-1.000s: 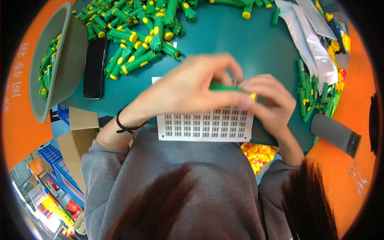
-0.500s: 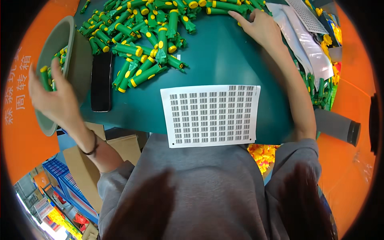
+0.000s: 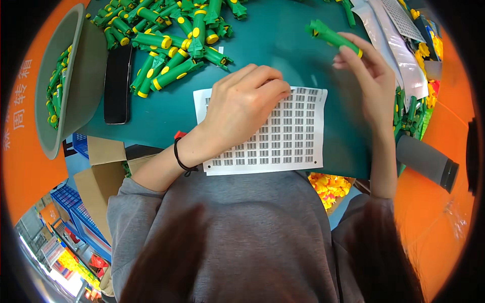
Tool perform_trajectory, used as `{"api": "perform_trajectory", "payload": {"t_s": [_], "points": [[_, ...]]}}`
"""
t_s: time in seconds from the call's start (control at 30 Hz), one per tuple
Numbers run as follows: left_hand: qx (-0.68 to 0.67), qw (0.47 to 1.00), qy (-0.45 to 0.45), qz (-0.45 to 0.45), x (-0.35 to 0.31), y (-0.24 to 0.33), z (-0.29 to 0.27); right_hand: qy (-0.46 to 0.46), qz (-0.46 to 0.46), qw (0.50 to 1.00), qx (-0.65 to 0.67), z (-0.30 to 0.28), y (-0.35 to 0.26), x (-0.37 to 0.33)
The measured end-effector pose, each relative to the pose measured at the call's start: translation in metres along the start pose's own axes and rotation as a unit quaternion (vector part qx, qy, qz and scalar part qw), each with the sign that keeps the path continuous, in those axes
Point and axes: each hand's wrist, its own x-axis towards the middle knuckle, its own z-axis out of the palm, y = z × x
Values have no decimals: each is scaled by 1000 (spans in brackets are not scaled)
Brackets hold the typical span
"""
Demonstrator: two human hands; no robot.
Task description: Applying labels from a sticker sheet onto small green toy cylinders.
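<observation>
The left hand (image 3: 247, 103), fingertips bunched narrow at frame centre, seems to be picking at the barcode label sheet (image 3: 298, 134); whether it grips a label I cannot tell. The right hand (image 3: 376, 76), upper right, pinches a green tube (image 3: 331, 36) near its yellow end. Next calls for a clean peel, tube steady.

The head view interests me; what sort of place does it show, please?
Probably a workshop or small factory: many matching green-and-yellow tubes lie heaped on the tabletop, a printed barcode sheet lies at its near edge, and a grey-green tub holds more tubes.
</observation>
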Motion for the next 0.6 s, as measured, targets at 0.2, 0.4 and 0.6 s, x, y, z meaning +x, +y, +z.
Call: {"api": "perform_trajectory", "payload": {"t_s": [0.2,0.4,0.6], "points": [[-14,1000,7,-1,4,-2,9,-8,2,990,141,19,10,-33],[-216,955,28,-202,24,3,-33,-22,-17,986,167,18,20,-36],[-254,954,-61,-147,46,23,-58,-53,-34,984,167,33,6,-49]]}}
